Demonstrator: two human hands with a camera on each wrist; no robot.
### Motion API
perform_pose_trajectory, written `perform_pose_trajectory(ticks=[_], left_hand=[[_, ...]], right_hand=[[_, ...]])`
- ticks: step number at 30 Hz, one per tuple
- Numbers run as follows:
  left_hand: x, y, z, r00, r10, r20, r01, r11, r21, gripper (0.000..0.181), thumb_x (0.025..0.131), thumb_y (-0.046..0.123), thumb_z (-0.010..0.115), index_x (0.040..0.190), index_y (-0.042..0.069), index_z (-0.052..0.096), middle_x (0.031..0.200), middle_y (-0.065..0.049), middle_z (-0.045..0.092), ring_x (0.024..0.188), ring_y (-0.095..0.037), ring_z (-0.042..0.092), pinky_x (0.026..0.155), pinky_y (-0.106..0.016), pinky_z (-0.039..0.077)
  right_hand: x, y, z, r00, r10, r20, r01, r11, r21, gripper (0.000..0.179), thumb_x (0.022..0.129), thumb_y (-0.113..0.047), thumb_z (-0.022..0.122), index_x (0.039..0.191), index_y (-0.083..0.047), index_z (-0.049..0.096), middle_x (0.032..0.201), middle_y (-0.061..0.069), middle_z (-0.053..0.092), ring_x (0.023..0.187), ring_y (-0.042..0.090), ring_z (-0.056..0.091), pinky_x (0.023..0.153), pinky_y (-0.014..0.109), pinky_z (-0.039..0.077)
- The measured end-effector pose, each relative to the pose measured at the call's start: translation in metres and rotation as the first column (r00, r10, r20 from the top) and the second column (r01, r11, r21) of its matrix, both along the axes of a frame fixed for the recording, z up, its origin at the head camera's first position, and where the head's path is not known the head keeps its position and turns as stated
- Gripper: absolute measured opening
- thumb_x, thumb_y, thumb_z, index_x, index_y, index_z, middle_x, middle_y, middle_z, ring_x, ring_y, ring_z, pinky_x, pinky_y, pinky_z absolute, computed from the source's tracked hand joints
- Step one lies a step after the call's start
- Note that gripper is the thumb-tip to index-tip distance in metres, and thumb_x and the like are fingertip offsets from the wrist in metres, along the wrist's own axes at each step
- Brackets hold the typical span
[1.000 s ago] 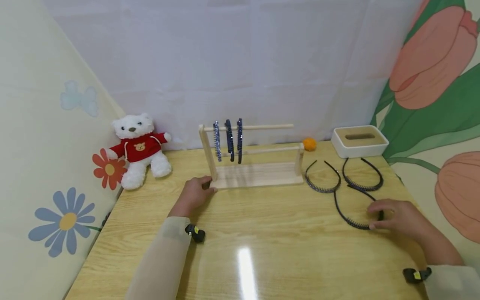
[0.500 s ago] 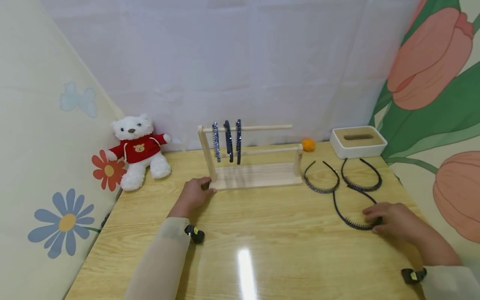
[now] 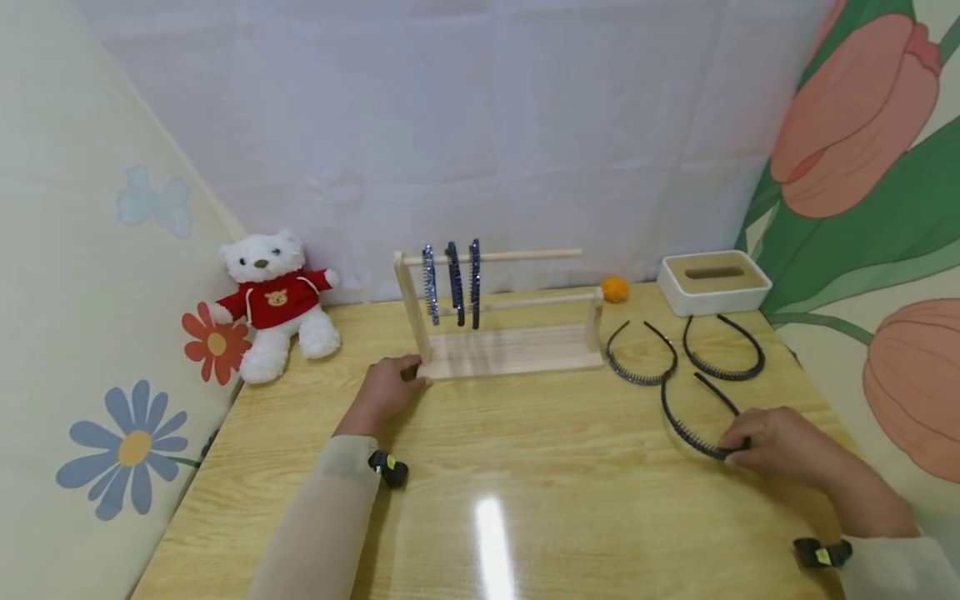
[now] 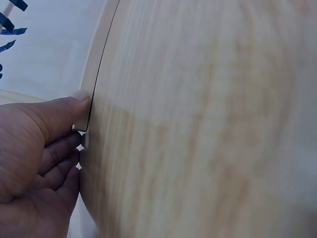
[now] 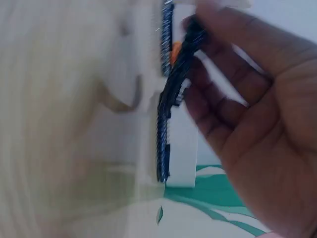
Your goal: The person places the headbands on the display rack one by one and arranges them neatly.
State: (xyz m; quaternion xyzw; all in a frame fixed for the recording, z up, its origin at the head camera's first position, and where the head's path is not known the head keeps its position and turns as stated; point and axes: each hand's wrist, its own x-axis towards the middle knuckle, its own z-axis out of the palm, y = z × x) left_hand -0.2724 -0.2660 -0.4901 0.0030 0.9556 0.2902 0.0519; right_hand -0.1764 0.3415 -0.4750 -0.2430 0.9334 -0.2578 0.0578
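Observation:
My right hand (image 3: 783, 446) pinches a dark toothed headband (image 3: 684, 433) by its right side, between thumb and fingers. The right wrist view shows this headband (image 5: 179, 74) raised at an angle above the table. Two more headbands lie behind it, a glittery one (image 3: 637, 378) and a dark one (image 3: 727, 373). At the left end of a wooden headband stand (image 3: 517, 350), my left hand (image 3: 382, 393) grips the base corner, thumb on the base and fingers curled against its edge. Three glittery blue headbands (image 3: 476, 287) hang toward the left of the stand's upper rod (image 3: 536, 255).
A white teddy bear (image 3: 276, 300) in a red hoodie sits at the back left. Behind the loose headbands stands a white tissue box (image 3: 715, 283) with a wooden lid. A small orange ball (image 3: 615, 289) lies near the stand's right post. Walls enclose the table (image 3: 420, 525) at back and sides.
My right hand has closed on the nearest headband and tilted it up off the table, shifting it slightly left. My left hand has stayed at the stand's base.

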Motion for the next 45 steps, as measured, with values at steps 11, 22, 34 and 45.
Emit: perform_pose_trajectory(ticks=[11,22,34,45], left_hand=[[0.003,-0.003,-0.004,1.0,-0.02,-0.012,0.02,1.0,0.004,0.055,0.106,0.024,0.074,0.156,0.004,0.06,0.16,-0.024,0.056,0.152,-0.045,0.049,0.125,-0.062,0.041],[0.002,-0.001,-0.002,1.0,-0.01,-0.007,0.01,1.0,0.003,0.055,0.107,0.023,0.073,0.157,0.004,0.058,0.162,-0.022,0.055,0.154,-0.044,0.048,0.127,-0.061,0.04],[0.0,0.001,0.0,1.0,-0.018,-0.022,0.018,1.0,-0.001,0.054,0.107,0.022,0.073,0.156,0.004,0.059,0.161,-0.023,0.055,0.153,-0.044,0.049,0.127,-0.06,0.04],[0.0,0.0,0.001,1.0,-0.017,-0.008,0.017,1.0,-0.001,0.056,0.107,0.023,0.074,0.157,0.004,0.059,0.161,-0.024,0.055,0.153,-0.044,0.049,0.126,-0.061,0.04]], right_hand=[[-0.012,-0.029,0.01,0.998,0.066,-0.024,-0.062,0.675,-0.735,0.034,0.109,0.012,0.051,0.122,-0.01,0.073,0.106,-0.012,0.077,0.101,-0.001,0.07,0.087,0.012,0.056],[-0.041,-0.071,0.028,0.826,0.562,0.041,0.108,-0.086,-0.99,0.045,0.116,0.008,0.029,0.141,0.009,0.067,0.122,0.019,0.075,0.107,0.021,0.075,0.098,0.027,0.062],[-0.057,-0.104,0.057,0.929,0.346,0.131,0.219,-0.23,-0.948,0.032,0.112,0.007,0.046,0.124,0.008,0.076,0.107,0.018,0.076,0.092,0.021,0.074,0.087,0.027,0.064],[-0.081,-0.131,0.11,0.952,0.172,0.255,0.302,-0.372,-0.878,0.013,0.106,-0.001,0.065,0.108,0.004,0.076,0.101,0.016,0.075,0.083,0.02,0.073,0.082,0.028,0.065]])
